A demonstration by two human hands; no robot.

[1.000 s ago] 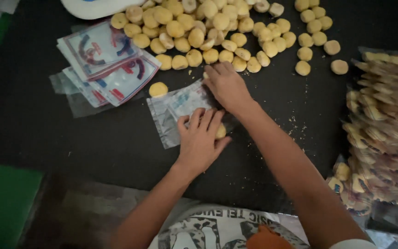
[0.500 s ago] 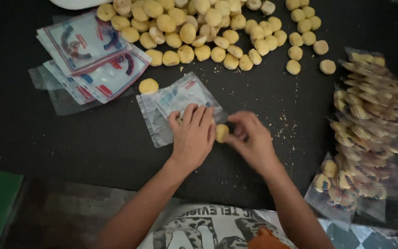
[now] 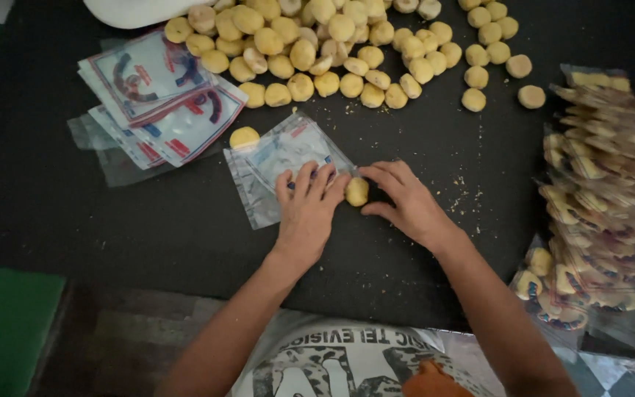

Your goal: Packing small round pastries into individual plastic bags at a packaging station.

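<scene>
Empty bags (image 3: 157, 103): loose stack of clear printed bags, up and to the left of the left hand, well apart from it.
Lone cookie (image 3: 244, 137): pale round one, between the stack and the flat bag, just beside the bag's upper left edge.
Bag (image 3: 281, 163): clear, printed, lying flat on the dark bench (image 3: 75, 220); its right part sits under the left hand's fingers.
Left hand (image 3: 307, 210): palm down, fingers spread flat, pressing the bag to the bench; grips nothing.
Cookie (image 3: 356, 191): small, round, yellow; on the bench between the two hands, at the bag's right edge, touching fingertips of both.
Right hand (image 3: 406, 202): fingers curved narrow, thumb and forefinger pinching the cookie from the right.
Cookie heap (image 3: 332, 44): many loose cookies, above both hands, well apart.
Crumbs (image 3: 472, 195): scattered just right of the right hand.
Filled bags (image 3: 604, 191): pile of packed bags, far right of the right hand.
</scene>
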